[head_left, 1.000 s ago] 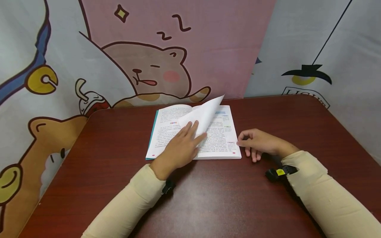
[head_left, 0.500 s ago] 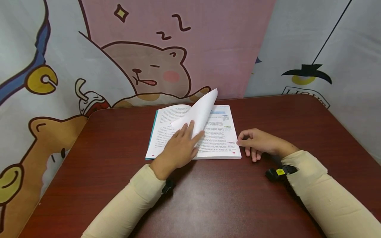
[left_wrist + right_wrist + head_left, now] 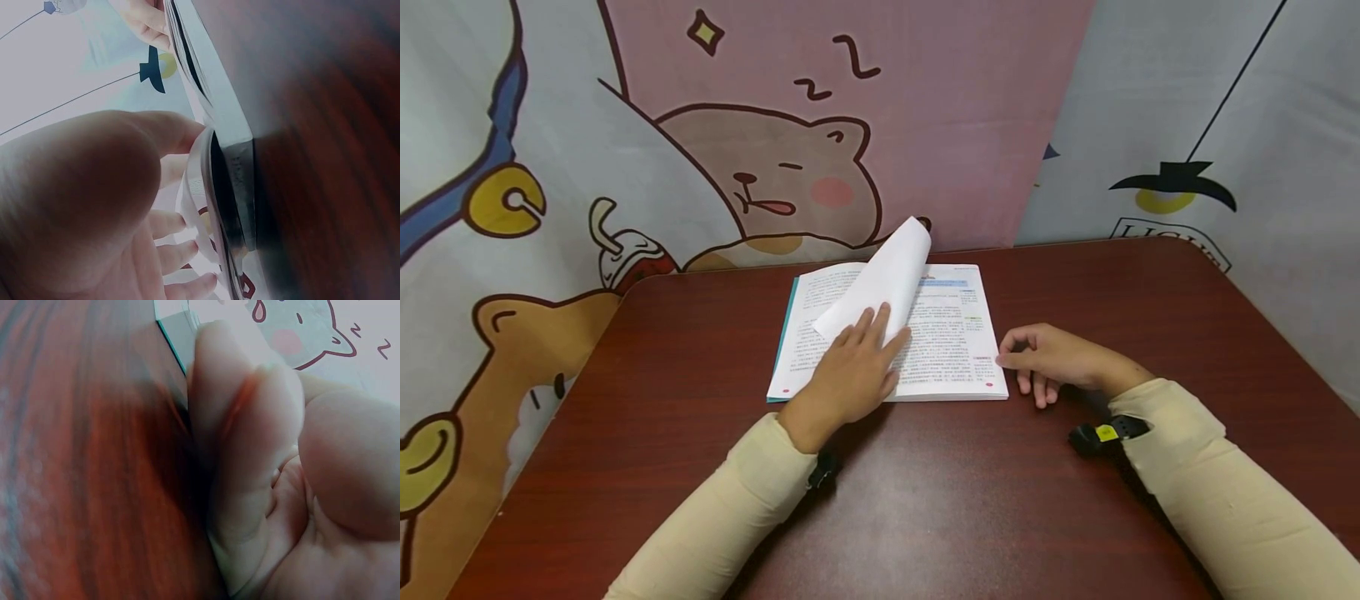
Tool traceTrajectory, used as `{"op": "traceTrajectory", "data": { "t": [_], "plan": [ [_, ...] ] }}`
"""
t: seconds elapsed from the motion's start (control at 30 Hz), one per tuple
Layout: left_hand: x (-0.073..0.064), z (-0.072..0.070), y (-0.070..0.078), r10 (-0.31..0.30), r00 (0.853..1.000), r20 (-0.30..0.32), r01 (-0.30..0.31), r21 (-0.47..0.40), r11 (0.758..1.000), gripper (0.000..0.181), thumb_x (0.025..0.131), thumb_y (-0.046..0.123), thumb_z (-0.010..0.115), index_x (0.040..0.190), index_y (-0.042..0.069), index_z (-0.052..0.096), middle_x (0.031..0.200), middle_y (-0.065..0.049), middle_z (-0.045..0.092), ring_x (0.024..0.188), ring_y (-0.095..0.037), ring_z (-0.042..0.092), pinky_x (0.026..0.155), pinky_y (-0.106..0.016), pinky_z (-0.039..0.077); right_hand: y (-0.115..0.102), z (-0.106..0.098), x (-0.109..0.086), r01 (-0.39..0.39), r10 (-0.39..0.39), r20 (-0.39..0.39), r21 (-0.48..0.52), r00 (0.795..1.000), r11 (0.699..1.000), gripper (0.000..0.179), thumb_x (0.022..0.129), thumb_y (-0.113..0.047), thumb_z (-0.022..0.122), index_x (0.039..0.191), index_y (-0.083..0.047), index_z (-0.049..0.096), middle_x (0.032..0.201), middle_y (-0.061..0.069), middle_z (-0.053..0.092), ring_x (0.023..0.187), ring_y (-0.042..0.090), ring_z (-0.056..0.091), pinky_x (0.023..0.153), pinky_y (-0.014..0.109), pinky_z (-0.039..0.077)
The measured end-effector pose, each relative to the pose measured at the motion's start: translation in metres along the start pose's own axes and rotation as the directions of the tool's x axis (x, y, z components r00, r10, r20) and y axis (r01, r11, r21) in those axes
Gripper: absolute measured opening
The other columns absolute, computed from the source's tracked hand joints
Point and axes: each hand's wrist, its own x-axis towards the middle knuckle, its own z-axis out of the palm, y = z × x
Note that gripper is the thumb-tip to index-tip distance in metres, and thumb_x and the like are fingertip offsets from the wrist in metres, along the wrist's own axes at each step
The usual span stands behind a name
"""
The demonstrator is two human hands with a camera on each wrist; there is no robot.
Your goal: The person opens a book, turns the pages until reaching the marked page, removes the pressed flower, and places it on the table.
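Note:
An open book with printed pages and a teal cover edge lies on the table. One of its leaves stands up from the spine and leans over the left page, its blank-looking side showing. My left hand rests on the lower part of that leaf near the spine, its fingers straight and spread. In the left wrist view its fingertips touch the curved paper. By the book's right edge sits my right hand, fingers loosely bent, with thumb and index at the page edge. The right wrist view shows nothing held among the fingers.
The dark red wooden table extends around the book. Behind it hangs a cloth backdrop with cartoon animals and a lamp. A black wrist camera sits under the right wrist.
The raised leaf has swung leftward over the left page, baring more of the right page. My left hand has shifted very slightly left with it. The right hand has stayed still.

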Motion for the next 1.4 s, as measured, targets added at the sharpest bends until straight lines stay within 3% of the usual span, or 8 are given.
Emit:
{"op": "traceTrajectory", "data": {
  "t": [0.27,0.5,0.63,0.9,1.13,1.4],
  "plan": [
    [-0.0002,-0.0011,-0.0002,-0.012,0.999,0.035,0.013,-0.020,1.000,0.054,0.101,0.028,0.055,0.150,0.009,0.044,0.163,-0.021,0.025,0.152,-0.036,0.026,0.116,-0.053,0.035,0.0015,-0.0006,0.0006,0.007,-0.007,0.000,0.002,1.000,1.000,0.031,0.101,-0.027,0.060,0.112,0.001,0.054,0.066,0.010,0.063,0.042,0.016,0.062,0.041,0.029,0.051],
    [-0.0001,0.0014,-0.0011,0.006,1.000,0.005,-0.006,0.027,1.000,0.052,0.100,0.030,0.056,0.145,0.005,0.050,0.162,-0.019,0.032,0.150,-0.036,0.030,0.115,-0.053,0.036,0.0027,-0.0003,0.0015,0.010,-0.010,0.003,0.004,1.000,1.000,0.030,0.101,-0.027,0.060,0.111,0.001,0.054,0.066,0.010,0.063,0.042,0.017,0.062,0.041,0.029,0.051],
    [-0.0004,0.0009,-0.0007,-0.005,0.999,0.045,0.003,0.042,0.999,0.051,0.101,0.031,0.052,0.145,0.005,0.050,0.161,-0.017,0.034,0.151,-0.034,0.029,0.117,-0.053,0.033,0.0033,-0.0004,0.0020,0.009,-0.009,0.004,0.009,1.000,1.000,0.031,0.101,-0.027,0.060,0.111,0.001,0.054,0.066,0.010,0.063,0.042,0.017,0.062,0.041,0.029,0.051],
    [0.0005,0.0004,-0.0002,-0.057,0.986,0.157,0.061,-0.020,0.998,0.054,0.104,0.034,0.047,0.152,0.009,0.042,0.161,-0.012,0.036,0.152,-0.030,0.028,0.121,-0.051,0.026,0.0046,-0.0008,0.0033,-0.001,0.001,0.006,0.018,1.000,1.000,0.031,0.101,-0.027,0.060,0.111,0.001,0.054,0.066,0.010,0.063,0.042,0.016,0.062,0.041,0.029,0.051],
    [0.0024,0.0017,-0.0002,-0.026,0.978,0.208,0.041,-0.066,0.997,0.054,0.106,0.036,0.044,0.156,0.019,0.036,0.161,-0.010,0.036,0.152,-0.030,0.028,0.121,-0.052,0.026,0.0032,-0.0007,0.0022,0.000,0.000,0.008,0.022,1.000,1.000,0.031,0.101,-0.027,0.059,0.112,0.001,0.054,0.066,0.009,0.063,0.042,0.016,0.062,0.041,0.029,0.051],
    [0.0034,0.0007,0.0022,0.011,0.967,0.253,0.032,-0.164,0.986,0.073,0.097,0.064,0.047,0.159,0.030,0.028,0.165,-0.008,0.027,0.154,-0.029,0.024,0.119,-0.065,0.020,0.0025,-0.0011,0.0020,-0.003,0.003,0.009,0.021,1.000,1.000,0.030,0.101,-0.026,0.059,0.112,0.001,0.054,0.066,0.010,0.063,0.042,0.016,0.062,0.042,0.028,0.051]
  ]
}}
